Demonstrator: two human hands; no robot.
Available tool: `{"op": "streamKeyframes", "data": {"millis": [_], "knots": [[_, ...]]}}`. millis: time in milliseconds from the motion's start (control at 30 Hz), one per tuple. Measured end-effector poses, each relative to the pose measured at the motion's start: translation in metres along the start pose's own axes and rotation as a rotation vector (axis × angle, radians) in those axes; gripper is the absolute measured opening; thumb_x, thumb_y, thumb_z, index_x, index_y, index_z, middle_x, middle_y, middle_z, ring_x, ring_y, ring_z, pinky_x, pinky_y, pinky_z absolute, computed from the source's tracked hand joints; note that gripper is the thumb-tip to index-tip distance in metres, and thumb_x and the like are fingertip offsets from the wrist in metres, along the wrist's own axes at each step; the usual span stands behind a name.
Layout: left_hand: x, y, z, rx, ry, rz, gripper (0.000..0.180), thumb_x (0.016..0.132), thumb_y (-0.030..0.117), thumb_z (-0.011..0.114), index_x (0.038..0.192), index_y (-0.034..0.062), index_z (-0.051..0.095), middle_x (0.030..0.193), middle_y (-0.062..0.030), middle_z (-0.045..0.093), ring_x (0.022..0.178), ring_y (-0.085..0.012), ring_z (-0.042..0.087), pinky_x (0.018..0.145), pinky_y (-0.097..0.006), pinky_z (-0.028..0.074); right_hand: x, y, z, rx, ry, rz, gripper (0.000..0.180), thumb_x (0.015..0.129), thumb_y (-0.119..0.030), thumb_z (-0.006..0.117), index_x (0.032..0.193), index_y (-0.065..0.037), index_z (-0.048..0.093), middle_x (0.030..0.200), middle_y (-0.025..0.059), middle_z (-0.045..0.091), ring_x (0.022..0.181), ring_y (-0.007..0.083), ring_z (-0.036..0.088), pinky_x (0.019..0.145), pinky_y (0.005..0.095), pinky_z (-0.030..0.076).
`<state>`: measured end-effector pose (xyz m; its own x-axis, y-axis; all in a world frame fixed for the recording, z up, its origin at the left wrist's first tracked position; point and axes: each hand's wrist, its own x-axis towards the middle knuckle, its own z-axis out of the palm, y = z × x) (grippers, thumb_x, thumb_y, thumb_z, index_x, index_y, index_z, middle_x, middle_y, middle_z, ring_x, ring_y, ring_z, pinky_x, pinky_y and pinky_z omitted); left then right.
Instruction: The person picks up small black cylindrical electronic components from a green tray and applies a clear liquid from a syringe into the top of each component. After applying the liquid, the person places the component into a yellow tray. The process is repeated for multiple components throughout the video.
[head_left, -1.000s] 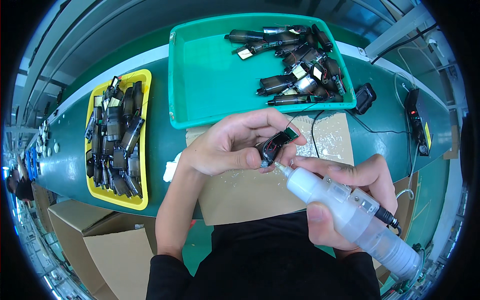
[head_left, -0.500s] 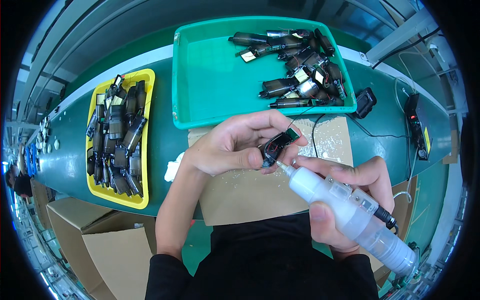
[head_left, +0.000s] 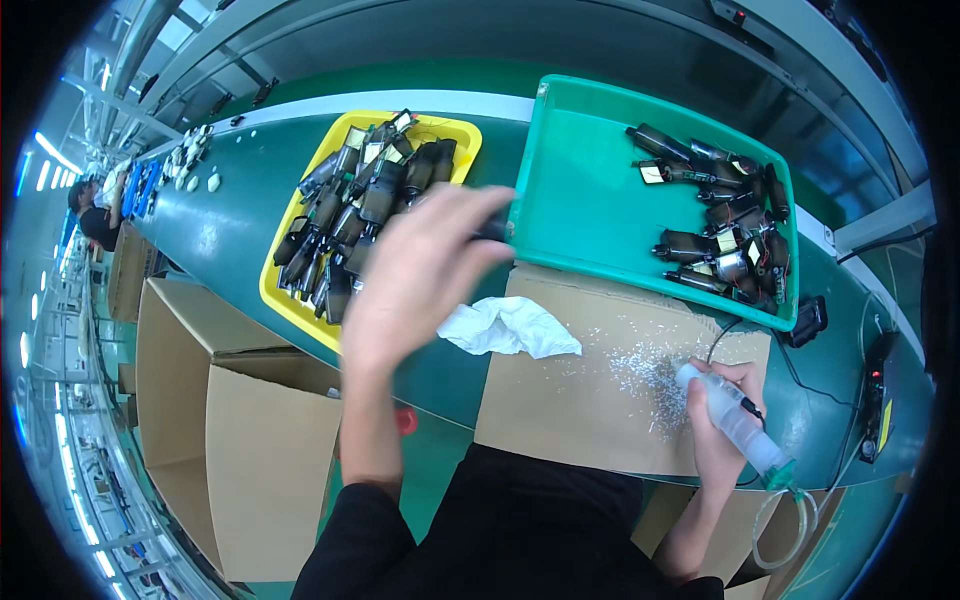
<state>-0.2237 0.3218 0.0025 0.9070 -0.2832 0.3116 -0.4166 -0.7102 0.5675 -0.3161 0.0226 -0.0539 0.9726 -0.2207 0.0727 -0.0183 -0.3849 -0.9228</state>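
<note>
My left hand, smeared by motion, is raised over the right edge of the yellow tray. A small dark electronic unit shows between its thumb and fingers, mostly hidden. Dark translucent units of the same sort are heaped in that tray. My right hand is wrapped round a translucent white dispensing syringe with a green cap and a tube at its back end. The syringe's front end points up and left over a cardboard sheet spotted with whitish drops.
A green tray at the back holds several dark units at its right side. A crumpled white cloth lies between my hands. At the right stands a black control box with cables. An open cardboard carton stands below left.
My left hand has moved left with the dark unit, away from the syringe, toward the yellow tray. The syringe has stayed in my right hand, lower right. The view has swung left.
</note>
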Motion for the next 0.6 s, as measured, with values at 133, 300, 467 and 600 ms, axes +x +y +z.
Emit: {"op": "streamKeyframes", "data": {"millis": [133,300,467,600], "knots": [[-0.035,-0.035,-0.032,0.435,0.132,-0.252,0.036,0.085,0.007,0.058,0.120,0.0017,0.055,0.105,-0.0178,0.057,0.101,-0.0314,0.054,0.088,-0.035,0.042,-0.006,0.013,-0.009,0.062,0.010,0.050,0.020,0.078,0.000,0.067,0.089,0.002,0.051,0.091,0.0169,0.068,0.083,0.0150,0.064,0.076,0.0270,0.050],[-0.023,-0.030,-0.013,0.494,0.331,-0.149,0.034,0.083,0.004,0.060,0.117,0.0016,0.058,0.111,-0.0169,0.056,0.102,-0.0339,0.053,0.091,-0.039,0.041,-0.004,0.011,-0.014,0.049,-0.003,0.074,0.021,0.077,-0.002,0.069,0.090,0.001,0.053,0.092,0.0147,0.069,0.083,0.0137,0.064,0.074,0.0259,0.050],[0.054,0.030,0.065,0.008,-0.040,0.133,0.024,0.084,0.006,0.060,0.107,-0.0006,0.062,0.097,-0.0153,0.063,0.097,-0.0306,0.059,0.086,-0.038,0.044,-0.005,0.012,-0.017,0.083,0.006,0.062,0.021,0.077,-0.002,0.069,0.090,0.000,0.053,0.094,0.0142,0.069,0.084,0.0136,0.064,0.075,0.0267,0.050],[0.102,0.040,0.147,0.079,-0.335,0.338,0.030,0.081,0.014,0.065,0.107,0.0008,0.062,0.100,-0.0159,0.063,0.100,-0.0323,0.058,0.087,-0.040,0.046,-0.006,0.013,-0.014,0.067,0.015,0.038,0.022,0.077,-0.006,0.071,0.089,-0.001,0.053,0.091,0.0134,0.069,0.080,0.0137,0.066,0.071,0.0264,0.052]]}}
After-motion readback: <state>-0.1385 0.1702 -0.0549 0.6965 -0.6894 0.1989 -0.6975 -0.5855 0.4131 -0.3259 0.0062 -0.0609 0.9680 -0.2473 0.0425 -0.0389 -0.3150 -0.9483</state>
